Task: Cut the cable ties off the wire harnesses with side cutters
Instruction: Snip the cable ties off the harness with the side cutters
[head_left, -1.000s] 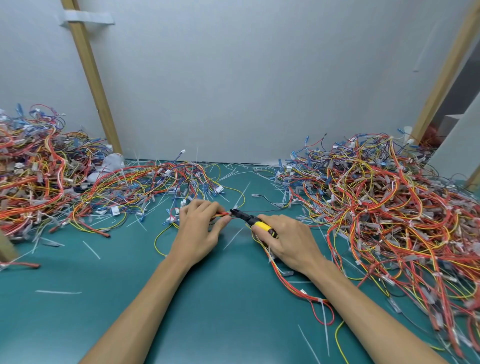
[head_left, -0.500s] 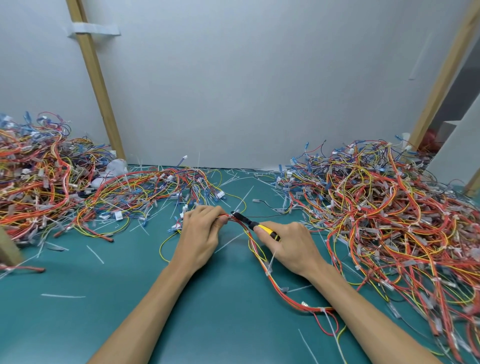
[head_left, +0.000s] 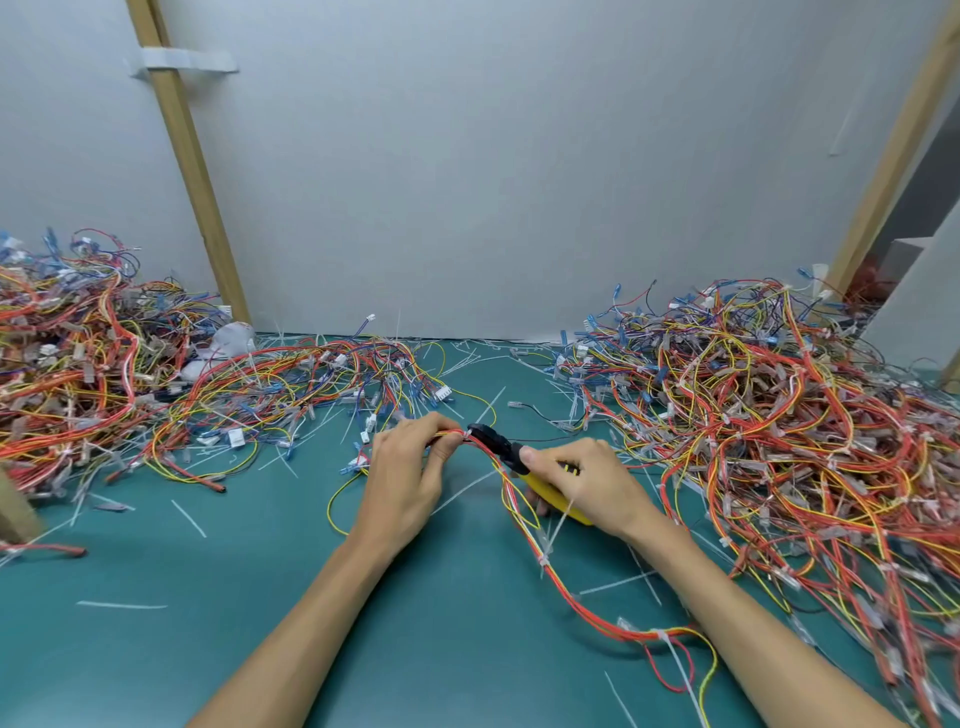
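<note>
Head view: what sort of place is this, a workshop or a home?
Probably a workshop bench for reworking wire harnesses: a left heap and a right heap of them, a green mat strewn with cut cable ties, and side cutters in the right hand.

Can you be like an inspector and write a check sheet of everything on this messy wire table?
Surface: green mat, partly covered by wires.
Job's things: side cutters, black tip against the harness; a white cable tie is still on it.
Clutter: cut tie scraps scattered over the mat.
Hands: left hand grips the harness; right hand holds the cutters' yellow handles.
Cables: left pile and right pile, tangled red, yellow and blue wires.
Surroundings: white wall behind, wooden posts leaning against it.
</note>
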